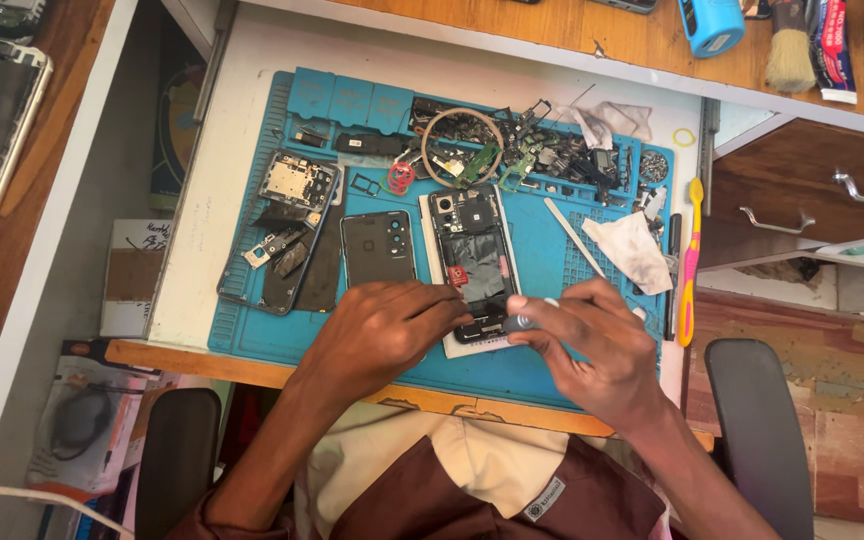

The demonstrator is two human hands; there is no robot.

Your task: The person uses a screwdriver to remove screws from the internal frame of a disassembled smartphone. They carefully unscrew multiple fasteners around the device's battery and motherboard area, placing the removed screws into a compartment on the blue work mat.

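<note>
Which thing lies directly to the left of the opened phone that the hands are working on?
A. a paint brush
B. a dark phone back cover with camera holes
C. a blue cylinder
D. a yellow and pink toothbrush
B: the dark back cover lies flat on the blue mat just left of the opened phone, while the toothbrush lies far to the right.

Blue mat [542, 370], black phone [472, 262], pink/yellow toothbrush [690, 262], brown sleeves.
</note>
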